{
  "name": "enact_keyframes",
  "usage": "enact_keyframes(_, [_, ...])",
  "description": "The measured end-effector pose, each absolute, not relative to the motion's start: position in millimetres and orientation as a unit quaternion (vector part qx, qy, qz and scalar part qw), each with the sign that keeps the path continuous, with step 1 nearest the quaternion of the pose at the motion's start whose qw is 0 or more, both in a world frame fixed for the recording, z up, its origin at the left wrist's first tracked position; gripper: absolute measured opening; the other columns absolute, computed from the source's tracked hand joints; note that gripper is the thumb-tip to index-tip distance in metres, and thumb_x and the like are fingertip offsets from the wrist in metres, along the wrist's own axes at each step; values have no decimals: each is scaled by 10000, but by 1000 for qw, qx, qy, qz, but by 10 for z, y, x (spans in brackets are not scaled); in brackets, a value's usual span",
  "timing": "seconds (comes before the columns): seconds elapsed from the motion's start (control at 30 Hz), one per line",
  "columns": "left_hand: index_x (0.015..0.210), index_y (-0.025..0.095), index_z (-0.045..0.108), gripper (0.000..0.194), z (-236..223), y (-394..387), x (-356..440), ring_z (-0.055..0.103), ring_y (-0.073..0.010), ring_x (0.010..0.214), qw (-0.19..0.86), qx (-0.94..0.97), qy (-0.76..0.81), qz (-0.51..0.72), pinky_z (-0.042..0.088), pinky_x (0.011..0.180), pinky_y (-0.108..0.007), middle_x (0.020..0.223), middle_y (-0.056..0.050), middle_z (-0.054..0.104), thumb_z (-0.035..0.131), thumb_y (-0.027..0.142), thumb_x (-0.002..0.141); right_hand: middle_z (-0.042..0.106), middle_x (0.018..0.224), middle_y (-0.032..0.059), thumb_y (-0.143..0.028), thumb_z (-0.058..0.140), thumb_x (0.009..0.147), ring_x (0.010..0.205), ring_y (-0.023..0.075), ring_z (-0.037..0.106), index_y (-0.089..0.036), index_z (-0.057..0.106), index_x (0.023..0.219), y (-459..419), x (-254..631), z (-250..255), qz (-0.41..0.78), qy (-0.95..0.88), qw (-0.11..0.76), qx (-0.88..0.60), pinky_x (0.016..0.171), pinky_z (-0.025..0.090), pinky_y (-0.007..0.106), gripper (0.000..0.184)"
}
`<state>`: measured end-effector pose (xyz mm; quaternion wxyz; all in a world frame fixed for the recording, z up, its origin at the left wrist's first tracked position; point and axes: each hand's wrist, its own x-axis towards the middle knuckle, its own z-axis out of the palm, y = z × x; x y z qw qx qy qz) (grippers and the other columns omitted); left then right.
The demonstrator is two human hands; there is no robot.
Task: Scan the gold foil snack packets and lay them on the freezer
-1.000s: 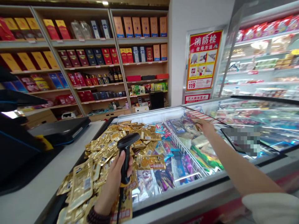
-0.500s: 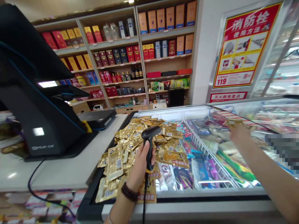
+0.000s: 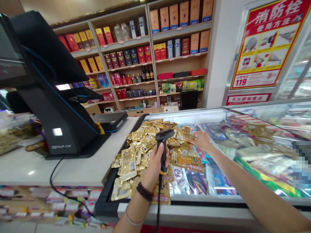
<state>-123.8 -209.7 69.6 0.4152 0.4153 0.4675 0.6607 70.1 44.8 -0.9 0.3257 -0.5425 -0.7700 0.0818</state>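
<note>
- Shift across a long glass-topped chest freezer [image 3: 184, 114]: bare right hand [image 3: 201, 141], out over the far glass a moment ago, now low and close to a heap of small gold foil sachets [image 3: 148, 139], at that heap's right edge.
- Right hand loosely open, fingers [image 3: 191, 138] spread and slightly curled, no sachet clearly held; fingertips either brushing the nearest sachets or just above them, impossible to tell which.
- Left hand [image 3: 154, 170] clenched around the grip of a black handheld barcode scanner [image 3: 163, 137], head of the scanner angled away over the heap, thin black cable [image 3: 159, 200] trailing down from its base.
- Dark bead bracelet [image 3: 144, 191] and thin silver bangle [image 3: 132, 222] on the left wrist.
- Heap at the near left end of the freezer, beside a white stone-like surface [image 3: 48, 171]; whether on or under the glass, not clear.
- One wide gold sachet with a printed label [image 3: 187, 162] lying at the heap's lower right edge.
- A few more gold sachets [image 3: 259, 130] far off to the right, on or under the glass.
- Black point-of-sale terminal [image 3: 65, 136] standing on the surface, left of the heap.
</note>
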Motion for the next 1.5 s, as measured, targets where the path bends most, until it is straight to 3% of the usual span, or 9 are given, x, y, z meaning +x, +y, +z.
enact_keyframes(0.2, [810,219,585,788,690,-2112,-1232,476,-67,500,411,420,462,664,354,473,-221,743,31,614,835,963,741,782,998,79,-683,863,738,948,385,776,-286,618,1105,328,508,61,306,-674,520,-427,838,632,535,593])
enact_keyframes(0.3, [801,223,571,791,690,-2112,-1239,475,-66,490,409,420,459,668,366,473,-223,723,39,595,834,966,735,785,999,62,-652,895,717,757,328,772,-292,569,1212,246,373,109,428,-640,523,-364,660,631,481,693])
enact_keyframes(0.43, [814,223,577,775,676,-2104,-1262,491,-70,498,405,418,468,665,355,466,-223,740,35,600,838,950,752,711,760,-20,-646,917,717,545,278,682,-290,494,1346,161,314,165,464,-626,520,-350,520,546,417,838])
enact_keyframes(0.63, [827,226,575,769,662,-2099,-1268,486,-70,496,403,420,473,661,333,464,-223,734,44,579,815,954,775,636,641,-61,-665,913,714,486,286,629,-296,498,1337,126,386,199,457,-629,535,-331,496,501,429,835])
enact_keyframes(0.77, [828,228,576,778,674,-2110,-1265,487,-72,494,404,422,477,657,340,470,-222,714,51,564,823,962,756,649,675,-50,-665,914,703,494,280,624,-307,489,1304,132,403,205,458,-628,535,-333,502,496,429,819])
enact_keyframes(0.93, [814,228,560,812,681,-2114,-1268,473,-66,486,403,416,479,660,364,478,-228,718,43,584,820,992,720,700,827,-9,-667,914,687,543,263,649,-312,497,1282,141,423,206,445,-628,540,-341,520,532,439,809])
enact_keyframes(1.27, [805,228,576,792,685,-2118,-1259,468,-73,480,409,412,471,664,369,475,-241,703,38,589,838,971,724,690,767,-16,-699,879,730,576,284,666,-291,572,1401,211,455,145,435,-630,531,-363,563,571,457,843])
enact_keyframes(1.5, [811,223,585,799,696,-2109,-1237,470,-74,491,410,414,476,659,344,466,-225,725,38,594,828,978,714,758,818,32,-588,811,818,659,338,748,-268,594,1453,177,506,141,452,-607,531,-382,666,654,539,744])
